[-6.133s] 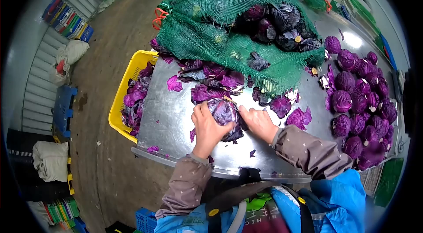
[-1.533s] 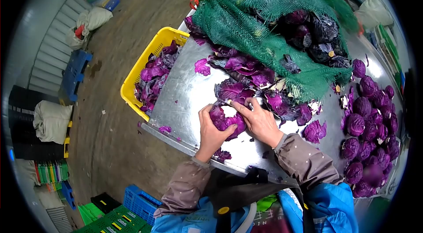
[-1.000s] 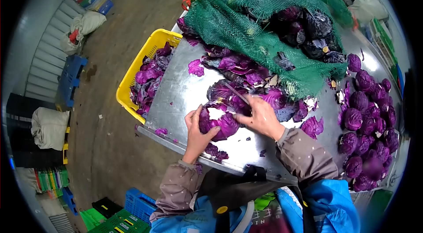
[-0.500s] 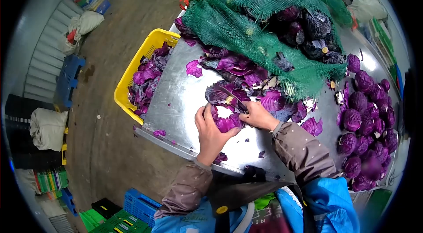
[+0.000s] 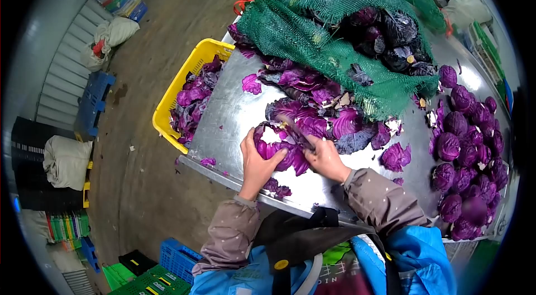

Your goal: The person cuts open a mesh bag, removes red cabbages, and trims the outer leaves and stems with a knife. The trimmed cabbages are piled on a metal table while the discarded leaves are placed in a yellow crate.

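Observation:
Wrapped around the near left side of a red cabbage (image 5: 267, 150) is my left hand (image 5: 255, 164), its thumb across the lower leaves. White cut flesh shows on the cabbage's top, and a purple leaf hangs off its lower right. My right hand (image 5: 328, 161) grips a knife (image 5: 296, 130), its blade blurred and slanting over the cabbage's upper right. Just beyond, loose trimmed leaves (image 5: 307, 80) are heaped on the metal table (image 5: 223, 122). Behind them lies a green mesh sack (image 5: 296, 21) with dark cabbages (image 5: 399, 32) showing in its opening.
Trimmed cabbages (image 5: 460, 150) are piled at the table's right end. A yellow crate (image 5: 167, 111) of purple leaves stands against the table's left edge. Blue and green crates (image 5: 178, 258) sit on the floor at lower left. A blue pallet (image 5: 96, 102) lies by the wall.
The cabbage has shifted slightly left and turned in my left hand, and a leaf now droops from its lower right. My right hand with the knife has moved a little right and down.

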Available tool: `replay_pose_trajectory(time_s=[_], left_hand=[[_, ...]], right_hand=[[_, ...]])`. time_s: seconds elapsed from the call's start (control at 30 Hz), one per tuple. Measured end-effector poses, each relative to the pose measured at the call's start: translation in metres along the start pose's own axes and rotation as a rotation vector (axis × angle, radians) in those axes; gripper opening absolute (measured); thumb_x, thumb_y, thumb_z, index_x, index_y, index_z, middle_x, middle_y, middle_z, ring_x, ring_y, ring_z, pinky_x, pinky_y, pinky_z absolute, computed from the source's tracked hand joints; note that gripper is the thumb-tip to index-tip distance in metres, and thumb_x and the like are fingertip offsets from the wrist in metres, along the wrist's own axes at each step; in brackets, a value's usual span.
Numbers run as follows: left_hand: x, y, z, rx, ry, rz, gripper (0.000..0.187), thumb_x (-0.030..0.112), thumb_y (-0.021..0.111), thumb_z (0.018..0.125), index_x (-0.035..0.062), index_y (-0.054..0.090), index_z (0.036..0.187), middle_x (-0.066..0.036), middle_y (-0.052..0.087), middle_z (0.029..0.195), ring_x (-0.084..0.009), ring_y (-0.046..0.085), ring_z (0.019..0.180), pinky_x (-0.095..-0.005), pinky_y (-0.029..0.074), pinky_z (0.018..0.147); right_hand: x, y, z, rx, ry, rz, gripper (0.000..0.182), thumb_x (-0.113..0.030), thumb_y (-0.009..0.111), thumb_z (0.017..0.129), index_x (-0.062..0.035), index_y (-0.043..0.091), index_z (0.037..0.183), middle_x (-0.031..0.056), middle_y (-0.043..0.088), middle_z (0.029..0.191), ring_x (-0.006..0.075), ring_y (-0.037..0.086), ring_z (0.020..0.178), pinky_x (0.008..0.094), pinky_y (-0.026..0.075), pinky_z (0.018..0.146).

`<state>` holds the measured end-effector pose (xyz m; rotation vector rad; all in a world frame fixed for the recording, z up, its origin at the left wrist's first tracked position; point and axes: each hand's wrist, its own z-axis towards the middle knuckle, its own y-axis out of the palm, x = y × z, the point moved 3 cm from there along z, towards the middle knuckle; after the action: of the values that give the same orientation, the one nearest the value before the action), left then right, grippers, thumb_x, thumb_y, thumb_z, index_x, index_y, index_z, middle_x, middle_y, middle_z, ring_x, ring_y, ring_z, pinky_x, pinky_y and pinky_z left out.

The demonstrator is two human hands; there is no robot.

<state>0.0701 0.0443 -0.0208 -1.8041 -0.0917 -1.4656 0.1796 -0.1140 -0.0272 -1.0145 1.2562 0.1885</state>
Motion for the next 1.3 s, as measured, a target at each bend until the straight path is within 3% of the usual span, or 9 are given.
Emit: replay_pose_trajectory(time_s=[0.13,0.23,0.3,0.43,0.63,0.8,1.03,1.17,1.3], left_hand=[[0.001,-0.001,-0.002,0.007,0.062,-0.019,0.093,0.028,0.081,0.062,-0.0022,0.029,0.133,-0.021,0.04,0.122,-0.0339,0.042,0.115,-0.0411,0.035,0.099],[0.006,0.003,-0.003,-0.018,0.11,-0.026,0.095,0.028,0.082,0.061,-0.0039,0.028,0.133,-0.023,0.039,0.125,-0.0354,0.043,0.116,-0.0408,0.036,0.099],[0.005,0.006,0.0,-0.049,0.095,0.003,0.098,0.028,0.082,0.059,-0.0046,0.027,0.133,-0.024,0.038,0.127,-0.0357,0.043,0.117,-0.04,0.036,0.099],[0.002,0.008,0.004,-0.066,0.123,0.093,0.098,0.028,0.082,0.059,-0.0054,0.027,0.132,-0.024,0.041,0.124,-0.0342,0.044,0.117,-0.0396,0.037,0.098],[0.004,0.01,0.01,-0.046,0.152,0.132,0.095,0.028,0.081,0.058,-0.0092,0.03,0.129,-0.026,0.041,0.123,-0.0387,0.044,0.115,-0.0425,0.037,0.098],[0.001,0.006,0.012,-0.051,0.037,0.072,0.09,0.028,0.081,0.06,-0.008,0.033,0.128,-0.023,0.044,0.121,-0.0332,0.048,0.112,-0.039,0.04,0.095],[0.002,0.009,0.002,-0.01,0.009,0.034,0.093,0.027,0.081,0.061,-0.0091,0.03,0.129,-0.024,0.043,0.122,-0.0339,0.046,0.114,-0.0395,0.037,0.098],[0.001,0.014,-0.002,0.067,0.057,0.057,0.094,0.027,0.08,0.061,-0.0086,0.028,0.13,-0.026,0.04,0.123,-0.0391,0.042,0.116,-0.043,0.036,0.098],[0.003,0.015,-0.004,0.056,0.05,0.025,0.096,0.027,0.08,0.06,-0.0096,0.026,0.131,-0.027,0.04,0.125,-0.0395,0.041,0.117,-0.043,0.035,0.1]], right_hand=[[0.019,-0.016,-0.008,0.004,0.204,-0.216,0.04,-0.018,0.062,0.08,-0.0073,0.053,0.118,0.0178,0.064,0.073,0.0372,0.063,0.071,0.046,0.049,0.068],[-0.012,-0.035,-0.003,0.206,-0.169,-0.252,0.043,-0.019,0.055,0.087,-0.0169,0.046,0.129,0.0138,0.057,0.111,0.0365,0.062,0.08,0.0439,0.051,0.068],[-0.026,-0.031,0.001,-0.027,-0.238,-0.211,0.044,-0.015,0.052,0.089,-0.0233,0.045,0.131,0.014,0.049,0.119,0.0363,0.061,0.083,0.0427,0.052,0.068],[-0.033,-0.015,-0.001,-0.071,-0.273,-0.413,0.046,-0.011,0.053,0.087,-0.0266,0.048,0.13,0.0158,0.05,0.109,0.033,0.062,0.067,0.0414,0.053,0.058],[-0.047,-0.009,0.019,-0.047,-0.302,-0.534,0.05,-0.009,0.055,0.082,-0.0249,0.048,0.129,0.0171,0.051,0.104,0.0335,0.062,0.066,0.0423,0.052,0.055],[-0.052,-0.006,0.045,-0.131,-0.439,-0.712,0.057,-0.003,0.05,0.078,-0.0272,0.049,0.13,0.0201,0.051,0.104,0.0284,0.065,0.063,0.0382,0.051,0.051],[-0.048,-0.012,0.055,-0.215,-0.553,-0.786,0.045,-0.013,0.045,0.085,-0.0289,0.049,0.127,0.016,0.054,0.098,0.026,0.065,0.061,0.036,0.051,0.048],[-0.036,0.003,0.05,0.007,-0.299,-0.632,0.044,-0.021,0.049,0.087,-0.0292,0.045,0.13,0.0183,0.054,0.098,0.031,0.064,0.059,0.0393,0.051,0.048],[-0.047,-0.003,0.06,0.015,-0.214,-0.602,0.023,-0.029,0.058,0.084,-0.0128,0.059,0.101,0.0163,0.059,0.083,0.0336,0.063,0.062,0.044,0.05,0.052]])
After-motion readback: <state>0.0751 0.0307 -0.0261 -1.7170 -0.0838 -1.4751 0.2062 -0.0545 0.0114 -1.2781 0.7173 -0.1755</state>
